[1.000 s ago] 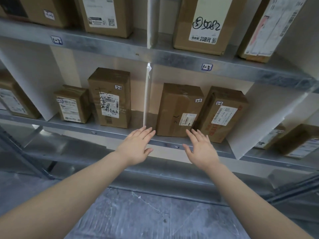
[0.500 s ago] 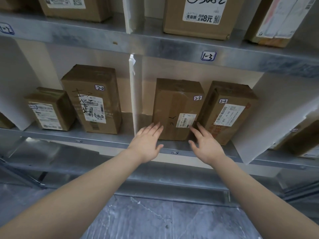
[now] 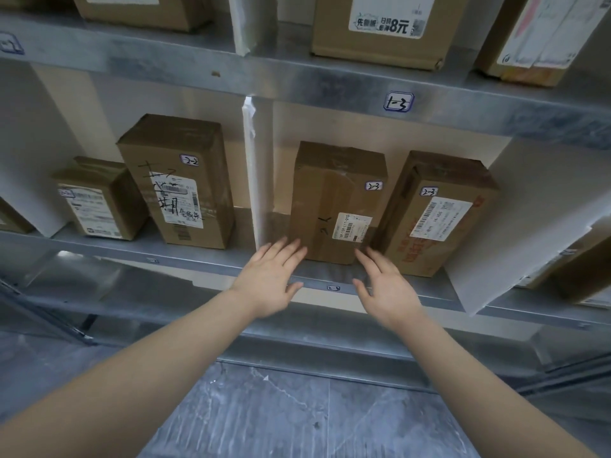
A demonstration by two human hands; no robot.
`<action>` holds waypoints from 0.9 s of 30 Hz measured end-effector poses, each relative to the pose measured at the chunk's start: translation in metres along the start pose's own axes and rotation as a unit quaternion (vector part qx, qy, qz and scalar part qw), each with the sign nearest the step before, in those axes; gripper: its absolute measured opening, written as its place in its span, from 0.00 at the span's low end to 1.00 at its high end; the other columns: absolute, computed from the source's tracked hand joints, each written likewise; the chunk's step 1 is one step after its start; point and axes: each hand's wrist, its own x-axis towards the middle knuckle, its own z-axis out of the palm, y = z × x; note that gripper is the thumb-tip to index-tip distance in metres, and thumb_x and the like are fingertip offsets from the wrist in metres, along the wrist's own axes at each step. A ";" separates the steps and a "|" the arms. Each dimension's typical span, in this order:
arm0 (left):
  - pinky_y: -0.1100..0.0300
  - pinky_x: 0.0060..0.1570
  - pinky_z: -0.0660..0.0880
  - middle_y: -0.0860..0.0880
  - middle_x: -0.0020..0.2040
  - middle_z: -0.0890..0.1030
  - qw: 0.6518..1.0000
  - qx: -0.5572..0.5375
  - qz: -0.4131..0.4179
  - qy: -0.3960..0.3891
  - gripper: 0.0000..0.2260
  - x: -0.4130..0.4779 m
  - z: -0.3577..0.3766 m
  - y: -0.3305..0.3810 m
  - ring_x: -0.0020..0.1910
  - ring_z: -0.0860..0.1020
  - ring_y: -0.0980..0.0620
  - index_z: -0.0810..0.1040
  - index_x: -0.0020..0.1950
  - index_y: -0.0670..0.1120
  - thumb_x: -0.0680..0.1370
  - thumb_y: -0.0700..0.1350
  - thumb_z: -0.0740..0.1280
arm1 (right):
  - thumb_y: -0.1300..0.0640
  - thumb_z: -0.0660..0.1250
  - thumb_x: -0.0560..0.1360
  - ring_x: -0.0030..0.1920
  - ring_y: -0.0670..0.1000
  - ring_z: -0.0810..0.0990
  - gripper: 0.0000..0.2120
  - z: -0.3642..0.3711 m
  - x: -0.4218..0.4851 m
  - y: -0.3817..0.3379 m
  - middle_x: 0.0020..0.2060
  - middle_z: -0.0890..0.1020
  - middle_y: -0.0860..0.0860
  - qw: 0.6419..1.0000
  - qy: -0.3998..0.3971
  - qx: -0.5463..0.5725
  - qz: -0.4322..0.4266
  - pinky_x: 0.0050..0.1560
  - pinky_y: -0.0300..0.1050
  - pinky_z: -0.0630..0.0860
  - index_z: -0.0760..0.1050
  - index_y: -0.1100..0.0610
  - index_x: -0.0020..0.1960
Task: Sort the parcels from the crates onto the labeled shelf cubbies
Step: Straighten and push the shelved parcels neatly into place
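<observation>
A brown parcel (image 3: 334, 200) stands upright on the middle shelf (image 3: 198, 262), in the cubby whose parcels carry "2-3" stickers. The left hand (image 3: 267, 279) reaches to its seven o'clock corner, fingers straight and together, fingertips against the box's lower left edge. The right hand (image 3: 386, 285) comes in at its five o'clock corner, fingers likewise straight and gripping nothing, fingertips at the lower right edge; whether they press cannot be told. At the parcel's three o'clock a second parcel (image 3: 439, 213) leans tilted just beside it. At its nine o'clock a white divider (image 3: 253, 173) stands upright. Beyond the divider, a tall parcel (image 3: 178, 183) and a small parcel (image 3: 99, 200) stand near each other. At one o'clock, a "1-3" tag (image 3: 399, 101) sits on the upper shelf's edge.
</observation>
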 end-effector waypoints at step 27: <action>0.53 0.77 0.42 0.49 0.82 0.48 0.998 0.008 -0.062 -0.006 0.29 -0.098 -0.020 -0.263 0.80 0.47 0.49 0.48 0.81 0.51 0.83 0.58 0.53 | 0.45 0.56 0.81 0.77 0.52 0.56 0.29 0.074 0.074 -0.261 0.79 0.54 0.48 0.997 0.029 0.070 -0.034 0.72 0.49 0.65 0.53 0.48 0.79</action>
